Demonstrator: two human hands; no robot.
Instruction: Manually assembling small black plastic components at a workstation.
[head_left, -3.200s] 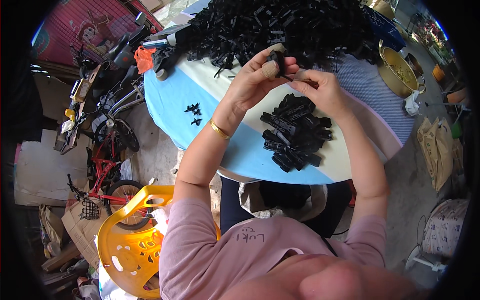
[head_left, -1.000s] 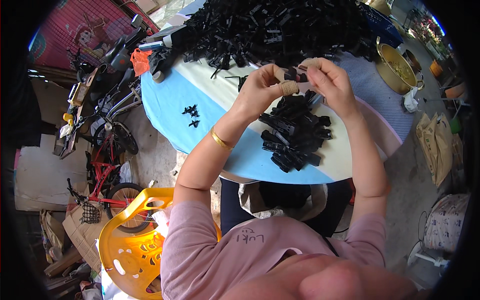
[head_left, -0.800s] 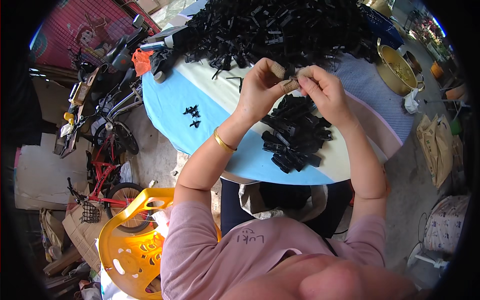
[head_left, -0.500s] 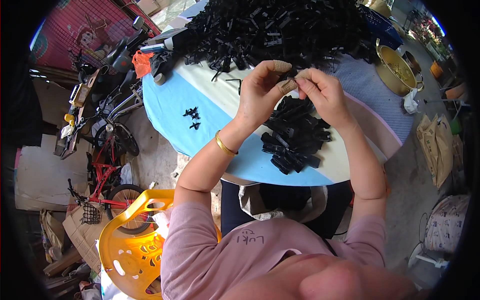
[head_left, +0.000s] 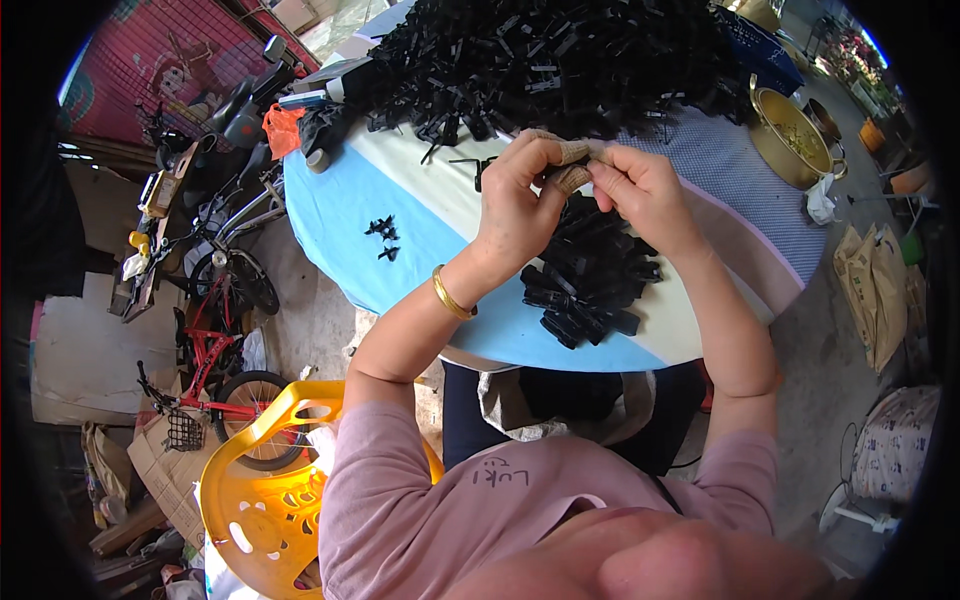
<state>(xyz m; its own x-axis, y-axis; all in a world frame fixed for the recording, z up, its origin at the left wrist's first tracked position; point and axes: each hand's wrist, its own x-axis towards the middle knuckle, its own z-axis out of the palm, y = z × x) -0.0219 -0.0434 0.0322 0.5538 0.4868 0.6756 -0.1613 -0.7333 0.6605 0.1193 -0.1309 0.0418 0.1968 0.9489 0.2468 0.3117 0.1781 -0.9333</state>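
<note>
My left hand and right hand meet at the fingertips over the table, pinched around what seems a small black part, mostly hidden; a black pile lies nearer me, a bigger heap beyond.

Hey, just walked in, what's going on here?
A person works over a cloth-covered table. The left hand appears to pinch a small dark piece, mostly hidden, and the right hand meets the left there. A small pile of black parts lies on the near side, a large heap beyond.
</note>
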